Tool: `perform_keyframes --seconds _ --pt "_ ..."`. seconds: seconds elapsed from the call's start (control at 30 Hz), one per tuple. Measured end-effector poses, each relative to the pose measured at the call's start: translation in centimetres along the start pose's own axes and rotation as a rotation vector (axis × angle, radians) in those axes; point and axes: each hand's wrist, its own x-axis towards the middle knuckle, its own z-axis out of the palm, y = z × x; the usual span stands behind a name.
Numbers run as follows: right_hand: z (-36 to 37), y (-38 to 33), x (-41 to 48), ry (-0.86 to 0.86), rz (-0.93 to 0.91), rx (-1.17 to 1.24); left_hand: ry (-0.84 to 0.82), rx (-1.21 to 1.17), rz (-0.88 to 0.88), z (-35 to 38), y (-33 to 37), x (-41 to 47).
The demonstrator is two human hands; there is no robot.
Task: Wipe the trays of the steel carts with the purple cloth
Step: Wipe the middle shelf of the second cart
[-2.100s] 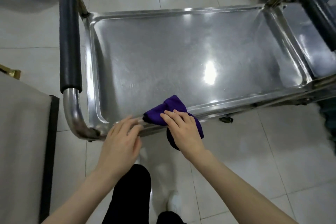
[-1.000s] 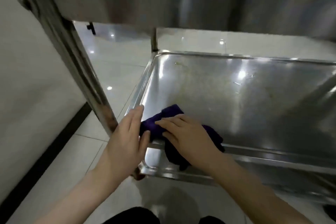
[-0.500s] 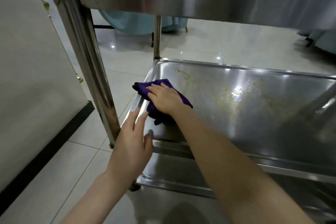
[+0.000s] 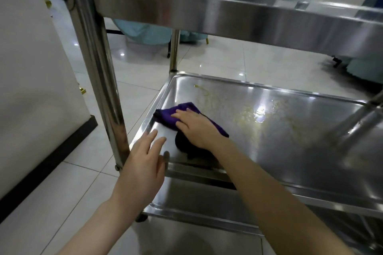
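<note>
Purple cloth (image 4: 165, 117) half hidden under flat right grip (image 4: 196, 128) | left grip (image 4: 143, 163) loose, empty | tray (image 4: 290, 151) cropped

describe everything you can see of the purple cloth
The purple cloth is a deep violet, soft-looking fabric, bunched and folded rather than spread out. It lies on the cart's middle tray, near the left rim. The right hand presses flat on top, hiding its middle. A crumpled end sticks out past the fingertips toward the rim, a strip shows right of the hand, and a darker fold lies under the wrist.
</note>
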Motion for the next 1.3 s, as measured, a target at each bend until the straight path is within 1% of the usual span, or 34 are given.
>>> perform_keyframes --seconds 0.07,0.1,0.17,0.27,0.37,0.43,0.47,0.53,0.6,0.67,0.73,0.77,0.83,0.9,0.97,1.03,1.1,1.17,1.23,1.3 --pt "-0.3 0.8 2.2 0.024 0.146 0.013 -0.033 0.048 -0.013 0.3 0.1 -0.2" --pt "-0.2 0.9 2.5 0.033 0.164 0.013 -0.036 0.067 -0.005 0.3 0.1 -0.3" --pt "-0.2 0.0 1.1 0.022 0.129 0.017 -0.015 0.084 0.026 0.4 0.1 -0.4" --pt "-0.1 -0.8 -4.6 0.031 0.026 0.072 0.013 0.082 0.062 0.7 -0.4 -0.4" --pt "0.2 -0.6 -10.8 0.017 -0.050 0.091 0.027 0.052 0.044 1.3 -0.8 -0.4" --pt "0.1 -0.2 -11.8 -0.015 -0.064 0.107 0.021 0.036 0.027 1.5 -0.8 -0.3" --pt "-0.1 0.1 -11.1 -0.014 -0.055 0.114 0.009 0.031 0.013 1.6 -0.8 -0.3" --pt "-0.6 1.2 -7.7 0.040 0.002 0.076 -0.016 0.035 -0.018 1.7 -0.7 -0.2" --pt "-1.2 2.9 -3.4 0.075 0.116 0.004 -0.026 0.055 -0.025 1.8 -0.5 -0.2" --pt "-1.7 4.4 -0.1 0.090 0.235 -0.007 -0.026 0.056 -0.022 1.7 -0.3 -0.3" --pt "-1.5 4.8 1.1 0.104 0.281 -0.027 -0.028 0.036 -0.025 1.5 -0.3 -0.4" --pt "-1.4 4.5 0.7 0.089 0.266 -0.029 -0.022 0.024 -0.030 1.5 -0.2 -0.4" --pt "-1.1 3.5 -2.0 0.064 0.173 -0.002 -0.003 0.013 -0.037 1.5 -0.2 -0.5" --pt "-0.5 2.6 -6.7 0.080 0.060 0.033 0.013 0.011 -0.039 1.6 -0.2 -0.6" --pt "-0.3 1.7 -11.5 0.055 -0.014 0.052 0.025 0.017 -0.031 1.9 -0.1 -0.5" --pt "-0.2 1.6 -13.7 0.018 -0.032 0.060 0.020 0.037 0.023 2.5 0.4 -0.2" --pt "-0.7 1.9 -12.6 0.008 -0.029 0.077 0.002 0.057 0.133 3.3 1.1 0.2" --pt "-1.2 3.4 -9.0 0.063 0.012 0.037 0.001 -0.003 0.181 4.0 1.5 0.6" --pt "-1.8 5.6 -4.6 0.084 0.154 -0.025 -0.001 -0.031 0.132 4.4 1.5 0.8" --pt "-2.1 7.3 -1.2 0.106 0.309 -0.022 -0.002 -0.029 0.078 4.4 1.4 0.8"
